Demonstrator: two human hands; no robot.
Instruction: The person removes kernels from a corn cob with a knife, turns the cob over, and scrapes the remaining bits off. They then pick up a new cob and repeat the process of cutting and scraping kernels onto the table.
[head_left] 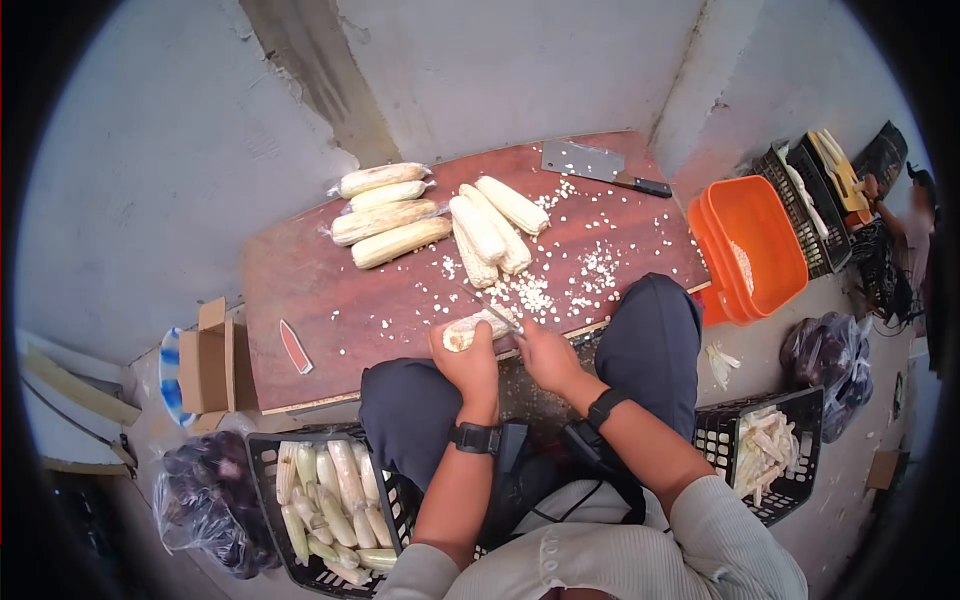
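My left hand (467,365) is closed round an ear of corn (476,329), its pale cut end turned toward me, at the table's front edge. In my right hand (547,357) is a knife (492,308), its thin blade slanting up and left across the ear. The fingers hide most of the handle. Loose kernels (533,295) lie scattered on the reddish table (320,260) just beyond my hands. Past them is a small pile of husked ears (480,228), with several plastic-wrapped ears (390,218) to its left.
A cleaver (583,160) lies at the table's back right, and a red-and-white blade-shaped item (295,346) at the left. Orange tubs (780,240) stand right. Black crates of corn (258,470) and husks (812,420) flank my legs. Another person (915,235) is at far right.
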